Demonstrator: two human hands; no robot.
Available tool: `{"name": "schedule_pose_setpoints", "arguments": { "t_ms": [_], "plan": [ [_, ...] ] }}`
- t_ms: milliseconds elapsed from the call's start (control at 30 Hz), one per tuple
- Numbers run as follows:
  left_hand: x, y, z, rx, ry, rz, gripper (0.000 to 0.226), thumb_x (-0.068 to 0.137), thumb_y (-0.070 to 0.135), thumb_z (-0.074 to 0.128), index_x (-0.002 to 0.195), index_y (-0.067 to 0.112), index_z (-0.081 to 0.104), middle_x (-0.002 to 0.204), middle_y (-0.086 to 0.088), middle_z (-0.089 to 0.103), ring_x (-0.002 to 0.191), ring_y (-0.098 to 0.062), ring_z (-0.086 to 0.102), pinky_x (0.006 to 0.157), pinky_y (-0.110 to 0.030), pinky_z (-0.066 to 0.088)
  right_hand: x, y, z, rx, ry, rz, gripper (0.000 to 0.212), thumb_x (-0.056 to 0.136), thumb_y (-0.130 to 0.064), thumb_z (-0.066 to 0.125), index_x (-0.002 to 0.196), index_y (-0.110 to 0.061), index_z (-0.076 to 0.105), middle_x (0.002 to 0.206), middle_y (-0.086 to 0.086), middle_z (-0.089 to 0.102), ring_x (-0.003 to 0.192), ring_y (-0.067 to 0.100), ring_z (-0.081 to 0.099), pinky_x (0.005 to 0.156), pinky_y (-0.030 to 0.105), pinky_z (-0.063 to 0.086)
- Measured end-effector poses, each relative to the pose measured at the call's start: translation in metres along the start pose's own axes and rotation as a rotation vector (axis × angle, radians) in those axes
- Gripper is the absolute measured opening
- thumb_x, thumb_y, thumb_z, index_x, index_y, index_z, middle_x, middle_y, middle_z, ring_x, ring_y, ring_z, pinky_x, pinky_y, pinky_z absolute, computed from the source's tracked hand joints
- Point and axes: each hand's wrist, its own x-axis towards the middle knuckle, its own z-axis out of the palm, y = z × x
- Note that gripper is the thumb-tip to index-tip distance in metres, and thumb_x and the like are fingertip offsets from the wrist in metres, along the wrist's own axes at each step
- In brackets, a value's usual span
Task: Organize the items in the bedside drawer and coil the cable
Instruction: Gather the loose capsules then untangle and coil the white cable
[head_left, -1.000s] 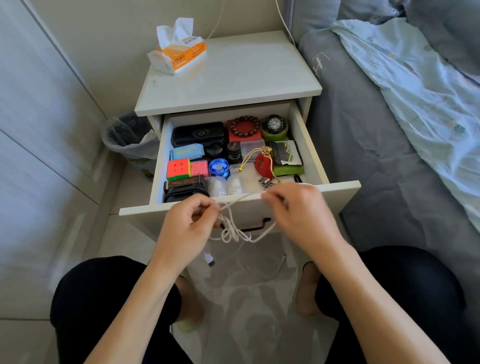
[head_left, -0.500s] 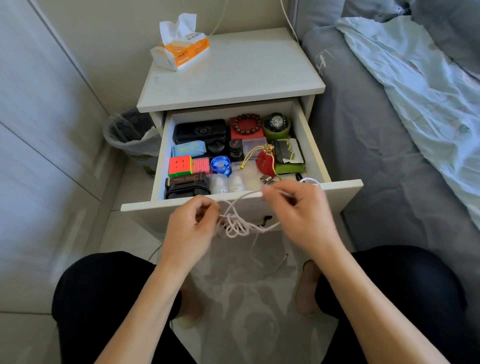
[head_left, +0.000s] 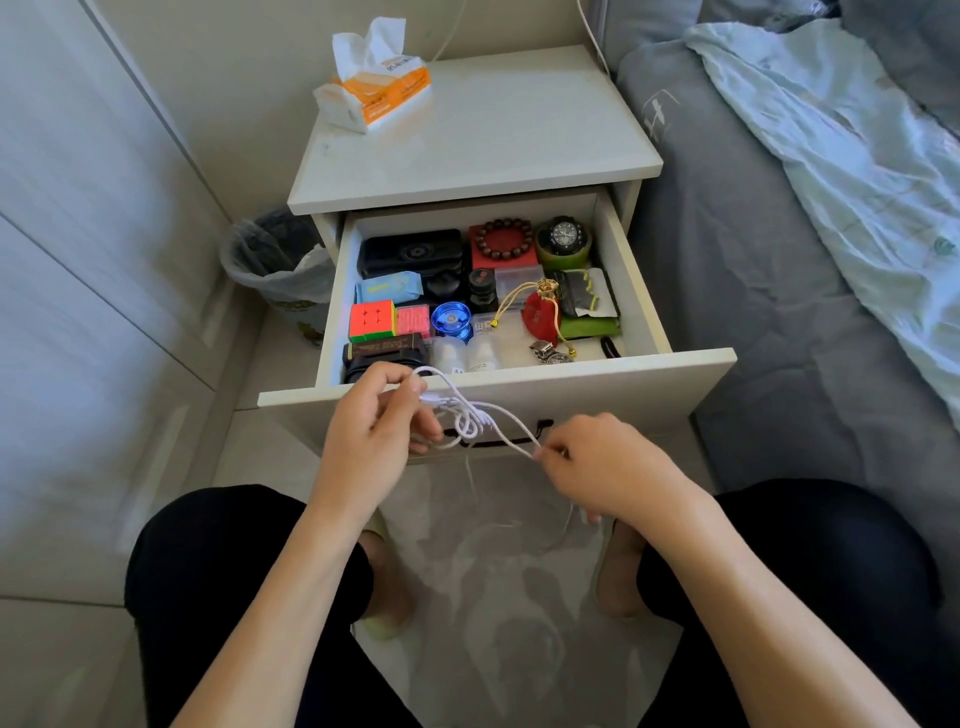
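White cable (head_left: 470, 415) held in front of open drawer (head_left: 498, 387): left hand (head_left: 374, 431) grips loops, right hand (head_left: 597, 467) pinches free run; judged light, limp, springy — hold at loop bundle, w/ light tension.

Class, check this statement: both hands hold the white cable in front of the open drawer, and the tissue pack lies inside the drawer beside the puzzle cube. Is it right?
One detail is wrong. The tissue pack lies on top of the bedside table, not inside the drawer. The head view shows this. The rest stands: the left hand and right hand hold the white cable in front of the open drawer.
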Motion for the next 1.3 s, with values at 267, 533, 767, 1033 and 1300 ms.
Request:
{"name": "schedule_pose_setpoints", "arguments": {
  "t_ms": [267, 533, 767, 1033, 1300],
  "plan": [
    [-0.010, -0.003, -0.013, -0.046, -0.182, 0.130, 0.020, 0.104, 0.012, 0.045, 0.095, 0.013, 0.063, 0.084, -0.008, 0.072, 0.086, -0.026, 0.070, 0.091, -0.050, 0.054, 0.000, -0.009, -0.005, 0.232, 0.390, -0.285, 0.038, 0.086, -0.044, 0.067, 0.119, -0.025, 0.062, 0.108, -0.010, 0.060, 0.085, 0.006, 0.056, 0.076, 0.035, 0.054],
    [-0.017, -0.002, -0.019, -0.390, -0.224, 0.097, 0.019, 0.095, 0.023, 0.058, 0.081, 0.021, 0.069, 0.085, -0.005, 0.070, 0.085, -0.023, 0.067, 0.086, -0.033, 0.054, 0.005, -0.022, 0.009, 0.400, 0.246, -0.452, 0.014, 0.090, -0.031, 0.069, 0.096, -0.020, 0.072, 0.094, -0.008, 0.063, 0.088, 0.004, 0.059, 0.082, 0.030, 0.052],
    [-0.014, -0.002, -0.021, -0.587, -0.047, -0.073, 0.024, 0.100, 0.008, 0.038, 0.077, 0.008, 0.046, 0.075, -0.002, 0.065, 0.075, -0.021, 0.068, 0.075, -0.035, 0.055, 0.002, -0.028, 0.005, 0.912, 0.045, -0.042, 0.011, 0.089, -0.010, 0.061, 0.083, -0.001, 0.060, 0.071, 0.008, 0.074, 0.067, 0.022, 0.073, 0.068, 0.037, 0.061],
    [-0.012, 0.003, -0.020, -0.529, 0.026, -0.122, 0.029, 0.105, 0.012, 0.036, 0.078, 0.010, 0.045, 0.073, -0.001, 0.065, 0.070, -0.020, 0.069, 0.068, -0.030, 0.054, -0.003, -0.023, 0.014, 0.156, 0.298, -0.128, 0.025, 0.085, -0.038, 0.065, 0.071, -0.021, 0.053, 0.070, -0.005, 0.059, 0.068, 0.018, 0.057, 0.056, 0.032, 0.046],
    [-0.018, 0.014, -0.012, -0.415, 0.078, -0.146, 0.028, 0.106, 0.016, 0.040, 0.080, 0.010, 0.050, 0.067, 0.001, 0.067, 0.061, -0.015, 0.067, 0.055, -0.024, 0.052, -0.006, -0.036, 0.014, 0.499, 0.294, -0.511, 0.026, 0.084, -0.037, 0.074, 0.101, -0.018, 0.070, 0.093, -0.012, 0.070, 0.090, 0.001, 0.065, 0.082, 0.022, 0.054]
  ]
}}
